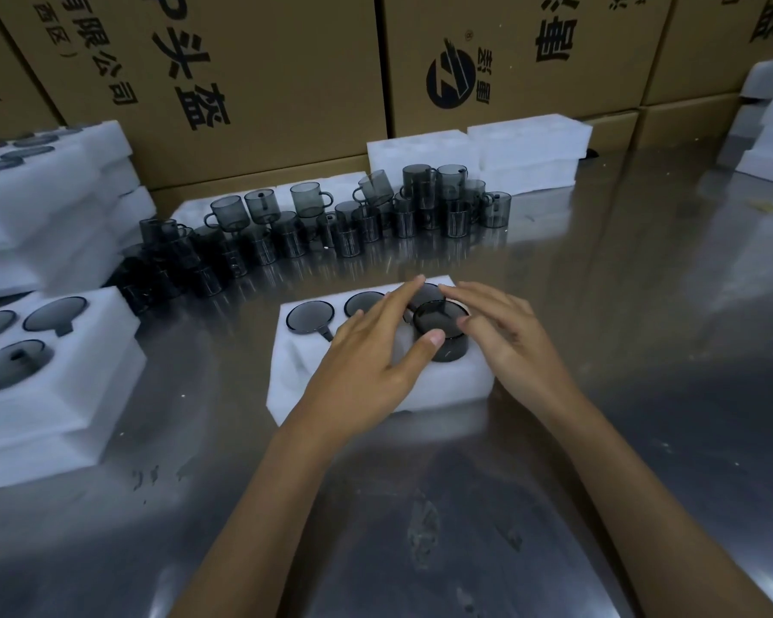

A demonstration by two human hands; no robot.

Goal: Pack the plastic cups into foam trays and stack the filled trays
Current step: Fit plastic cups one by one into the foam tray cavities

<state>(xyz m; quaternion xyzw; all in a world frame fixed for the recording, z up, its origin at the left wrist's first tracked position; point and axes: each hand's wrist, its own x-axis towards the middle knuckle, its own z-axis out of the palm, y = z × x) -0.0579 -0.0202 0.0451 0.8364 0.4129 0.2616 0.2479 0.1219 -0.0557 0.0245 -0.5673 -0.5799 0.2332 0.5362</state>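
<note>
Head view: white foam tray (295, 376) on a steel table (599, 305), long side toward the camera. Seated flush in its far row, two smoky cups, one at the left (309, 317) with handle toward the camera, a second (362, 303) partly behind the fingers; a third rim barely visible beyond the hands. Between the two hands, a dark cup (440, 330) standing proud of the tray's right near pocket, only partly sunk. Left hand (371, 363) laid across the tray, fingers straight, thumb tip against the cup's near wall, fingertips past its far rim. Right hand (505, 332) just right of the cup, fingers extended and relaxed, thumb near the rim; contact unclear. Neither hand curled round it. Behind, a row of loose cups (353, 225), some stacked. At left, stacked filled trays (41, 394). Along the back, empty foam blocks (527, 149) and printed cartons (260, 73).
</note>
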